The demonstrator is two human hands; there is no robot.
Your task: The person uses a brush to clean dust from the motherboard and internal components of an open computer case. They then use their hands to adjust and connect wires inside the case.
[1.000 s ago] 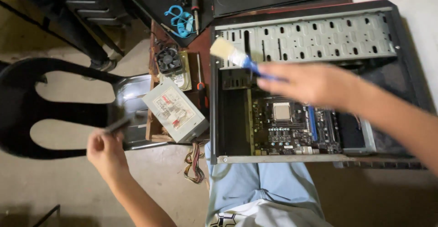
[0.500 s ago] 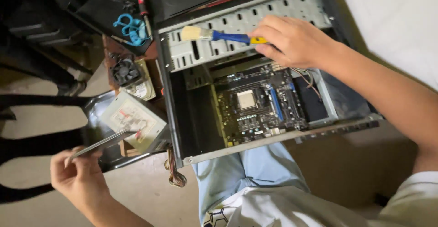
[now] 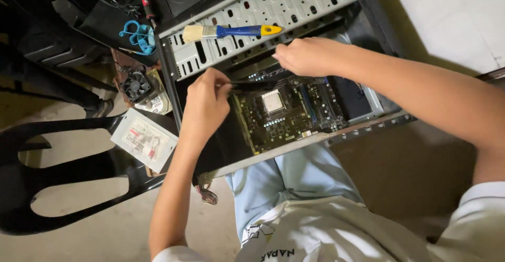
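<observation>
Over the open computer case (image 3: 368,109), left hand (image 3: 206,107) pinches a thin dark tool (image 3: 250,86) above the board (image 3: 286,112); right hand (image 3: 305,57), fingers curled together, hovers beside, empty as far as I can tell; fitting it seems underway, needing careful aim

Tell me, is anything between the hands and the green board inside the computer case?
Nothing visible blocks it. The left hand holds a thin dark tool over the green circuit board; the right hand hovers just above.

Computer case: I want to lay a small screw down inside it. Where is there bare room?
Bare perforated panel right of the brush, and the dark case floor left of the motherboard. Crowded where the left hand and right hand meet.
</observation>
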